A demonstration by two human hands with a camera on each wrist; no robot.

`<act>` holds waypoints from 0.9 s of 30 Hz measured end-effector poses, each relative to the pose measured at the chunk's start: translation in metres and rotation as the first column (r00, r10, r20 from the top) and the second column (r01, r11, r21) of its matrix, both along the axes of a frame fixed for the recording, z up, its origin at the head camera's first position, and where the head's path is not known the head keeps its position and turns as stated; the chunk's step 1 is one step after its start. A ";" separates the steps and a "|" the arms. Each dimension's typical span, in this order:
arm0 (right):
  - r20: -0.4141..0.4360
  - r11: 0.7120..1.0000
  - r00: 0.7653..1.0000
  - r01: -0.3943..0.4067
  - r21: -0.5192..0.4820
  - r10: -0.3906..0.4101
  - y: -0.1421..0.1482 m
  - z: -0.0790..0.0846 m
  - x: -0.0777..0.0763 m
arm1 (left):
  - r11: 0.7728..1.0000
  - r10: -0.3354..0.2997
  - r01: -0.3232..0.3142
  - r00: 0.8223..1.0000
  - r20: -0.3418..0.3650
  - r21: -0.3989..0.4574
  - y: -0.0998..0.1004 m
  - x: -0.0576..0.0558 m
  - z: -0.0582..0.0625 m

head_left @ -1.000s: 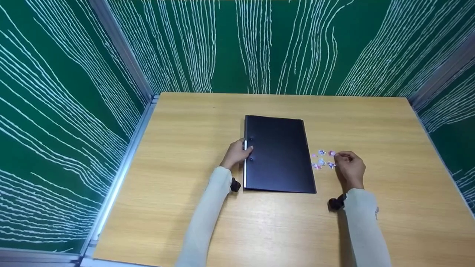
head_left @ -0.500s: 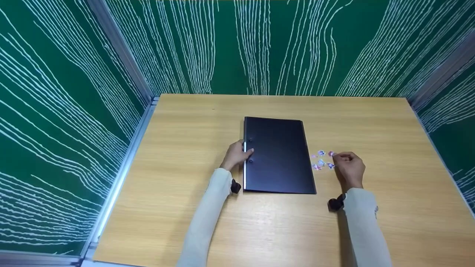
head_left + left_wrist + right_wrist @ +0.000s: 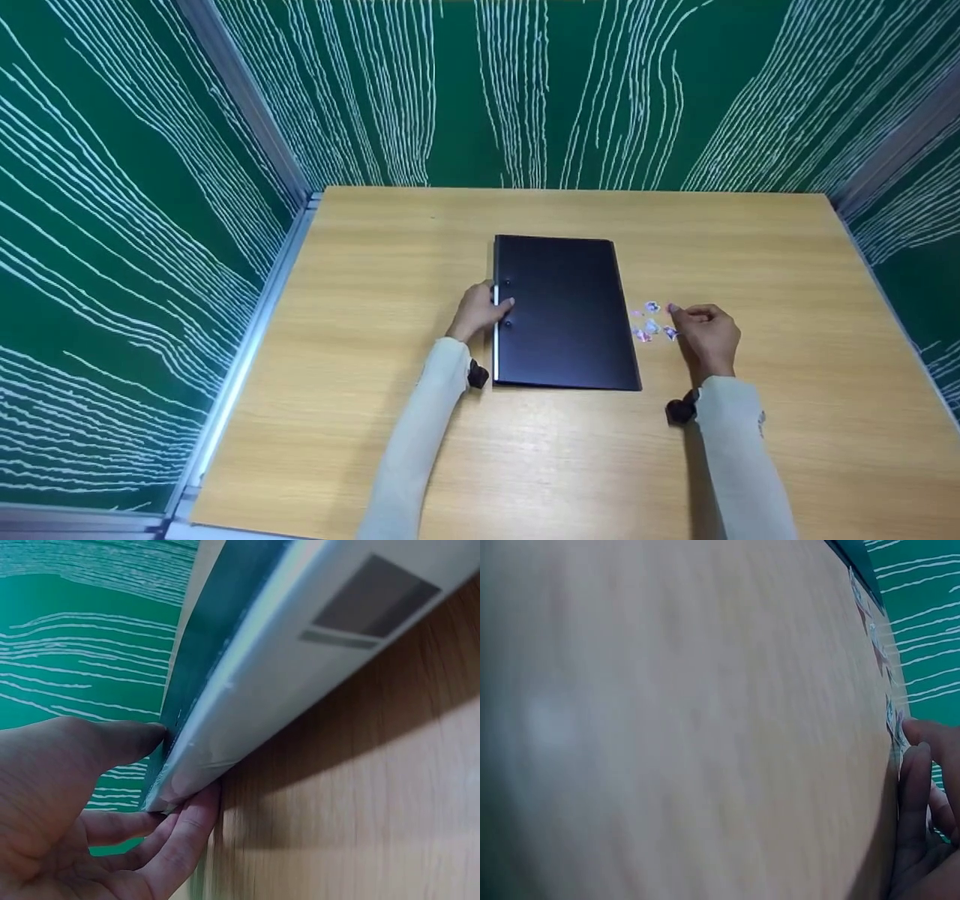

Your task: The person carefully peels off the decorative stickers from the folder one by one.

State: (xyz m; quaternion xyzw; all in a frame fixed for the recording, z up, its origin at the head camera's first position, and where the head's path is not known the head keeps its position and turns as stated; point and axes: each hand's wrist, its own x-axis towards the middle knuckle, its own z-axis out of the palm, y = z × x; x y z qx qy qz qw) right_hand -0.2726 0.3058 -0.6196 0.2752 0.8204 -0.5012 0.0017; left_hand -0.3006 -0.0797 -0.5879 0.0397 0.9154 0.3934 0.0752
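Observation:
A black ring binder or file folder (image 3: 566, 315) lies closed on the wooden table, its pale spine (image 3: 255, 675) to the left. My left hand (image 3: 476, 311) grips that spine, thumb on the cover and fingers curled under the edge. Right of the folder lie several small colourful stickers or paper cut-outs (image 3: 652, 327). At their right side my right hand (image 3: 709, 336) pinches a small pinkish cut-out (image 3: 670, 308) between thumb and forefinger. In the right wrist view, the fingertips (image 3: 915, 731) meet at the end of the row of cut-outs, low over the table.
The wooden table (image 3: 570, 465) is bordered by green walls (image 3: 585, 97) with wavy white lines and by metal frame rails (image 3: 247, 360) on the left. A dark wrist-worn device (image 3: 681, 411) sits at the right cuff, another (image 3: 477, 374) at the left.
My right fingertips have shifted slightly left and now cover more of the pinkish cut-out. The left hand and the folder have stayed in place.

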 end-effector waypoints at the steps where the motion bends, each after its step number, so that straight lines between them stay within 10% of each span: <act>1: 0.016 1.000 1.000 0.010 -0.018 -0.010 0.000 0.000 -0.001 | 1.000 0.001 -0.001 1.000 0.004 0.001 0.000 0.000 0.000; 10: 0.089 0.988 0.995 0.058 -0.145 -0.045 -0.005 0.000 -0.006 | 1.000 0.019 -0.019 1.000 0.012 0.002 0.001 -0.002 0.000; 17: 0.078 0.999 0.997 -0.020 0.031 0.017 -0.004 0.005 -0.004 | 0.998 0.041 -0.044 0.998 0.053 0.051 0.002 0.000 -0.001; 27: 0.116 1.000 0.993 0.001 -0.015 0.001 -0.004 0.006 -0.004 | 0.999 0.037 -0.038 0.998 0.055 0.018 0.005 0.000 -0.004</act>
